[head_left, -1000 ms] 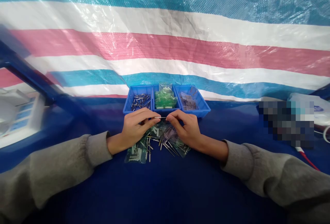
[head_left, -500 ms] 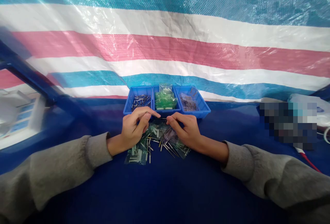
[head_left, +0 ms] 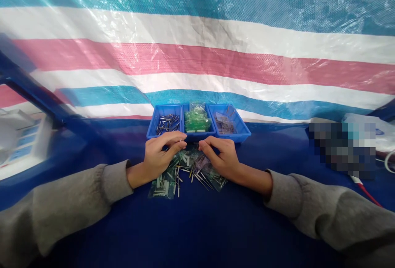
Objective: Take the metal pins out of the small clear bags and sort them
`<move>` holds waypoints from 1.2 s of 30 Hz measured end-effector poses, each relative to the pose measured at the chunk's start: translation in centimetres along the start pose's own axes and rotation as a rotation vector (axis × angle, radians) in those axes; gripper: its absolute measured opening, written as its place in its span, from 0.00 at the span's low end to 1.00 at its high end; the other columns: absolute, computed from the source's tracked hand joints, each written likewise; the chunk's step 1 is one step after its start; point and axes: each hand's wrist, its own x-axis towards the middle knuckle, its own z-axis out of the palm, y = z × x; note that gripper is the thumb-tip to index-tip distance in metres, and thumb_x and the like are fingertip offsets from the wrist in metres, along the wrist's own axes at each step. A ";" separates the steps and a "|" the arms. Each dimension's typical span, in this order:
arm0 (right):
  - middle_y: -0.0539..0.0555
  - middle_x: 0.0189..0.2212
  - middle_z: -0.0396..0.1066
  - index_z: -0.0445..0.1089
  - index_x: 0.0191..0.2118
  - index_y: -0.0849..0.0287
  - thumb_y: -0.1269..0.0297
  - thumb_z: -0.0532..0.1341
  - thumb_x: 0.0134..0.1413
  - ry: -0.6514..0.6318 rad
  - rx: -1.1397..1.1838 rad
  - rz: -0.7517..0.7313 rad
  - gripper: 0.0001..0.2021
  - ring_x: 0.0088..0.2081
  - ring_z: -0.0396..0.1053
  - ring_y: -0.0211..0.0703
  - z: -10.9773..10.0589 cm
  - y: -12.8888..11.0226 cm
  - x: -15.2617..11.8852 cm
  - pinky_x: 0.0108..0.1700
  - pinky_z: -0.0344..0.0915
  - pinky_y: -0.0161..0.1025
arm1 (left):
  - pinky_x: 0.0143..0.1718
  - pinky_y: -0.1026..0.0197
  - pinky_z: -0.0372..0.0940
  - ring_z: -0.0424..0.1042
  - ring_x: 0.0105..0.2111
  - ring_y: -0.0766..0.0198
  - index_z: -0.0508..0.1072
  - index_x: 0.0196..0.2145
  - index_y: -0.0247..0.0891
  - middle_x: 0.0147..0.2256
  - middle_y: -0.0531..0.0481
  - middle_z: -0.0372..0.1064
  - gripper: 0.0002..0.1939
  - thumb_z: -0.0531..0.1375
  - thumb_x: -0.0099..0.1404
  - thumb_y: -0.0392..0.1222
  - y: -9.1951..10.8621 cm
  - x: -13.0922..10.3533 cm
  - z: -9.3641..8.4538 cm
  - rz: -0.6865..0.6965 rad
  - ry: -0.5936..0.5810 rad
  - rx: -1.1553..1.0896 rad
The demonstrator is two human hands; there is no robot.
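Note:
My left hand point(head_left: 160, 155) is closed in a pinch in front of the left blue bin point(head_left: 151, 131); something tiny and pale shows at its fingertips, too small to name. Facing it, my right hand point(head_left: 222, 158) is also pinched, and a thin metal rivet-like piece point(head_left: 196, 143) juts from its fingertips toward the left. Under and between both hands lie clear bags of small parts point(head_left: 163, 185) and loose metal rivets point(head_left: 202, 177). The left bin holds more metal rivets point(head_left: 168, 124).
A middle blue bin point(head_left: 202, 136) holds green bagged parts point(head_left: 196, 121); a right blue bin point(head_left: 243, 130) holds clear bags point(head_left: 225, 123). White box point(head_left: 31, 140) at left; plastic bag point(head_left: 364, 130) and red cable point(head_left: 368, 195) at right. Striped sheet point(head_left: 197, 62) behind.
My left fingers have drawn back slightly to the left, and the outstretched index finger has curled toward the thumb. My right hand holds nearly the same pose.

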 end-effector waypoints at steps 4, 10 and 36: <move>0.46 0.15 0.61 0.64 0.23 0.60 0.64 0.51 0.60 0.007 -0.013 -0.008 0.16 0.17 0.58 0.30 0.0 -0.1 0.0 0.22 0.54 0.30 | 0.31 0.68 0.70 0.73 0.28 0.71 0.74 0.36 0.39 0.30 0.53 0.75 0.06 0.58 0.62 0.33 0.0 0.2 0.0 0.032 -0.062 -0.029; 0.44 0.16 0.61 0.66 0.33 0.60 0.65 0.55 0.56 0.046 0.051 -0.038 0.05 0.17 0.58 0.30 0.1 -0.1 -0.1 0.21 0.56 0.29 | 0.18 0.72 0.62 0.63 0.16 0.76 0.71 0.42 0.40 0.24 0.55 0.71 0.10 0.53 0.66 0.35 -0.2 -0.2 -0.1 -0.047 -0.130 -0.145; 0.46 0.18 0.62 0.66 0.32 0.59 0.64 0.54 0.57 0.079 0.049 0.027 0.06 0.19 0.58 0.31 0.0 -0.2 -0.3 0.22 0.56 0.31 | 0.16 0.71 0.56 0.62 0.14 0.75 0.70 0.24 0.36 0.15 0.57 0.65 0.15 0.54 0.65 0.45 0.2 0.6 -0.2 0.003 -0.232 0.032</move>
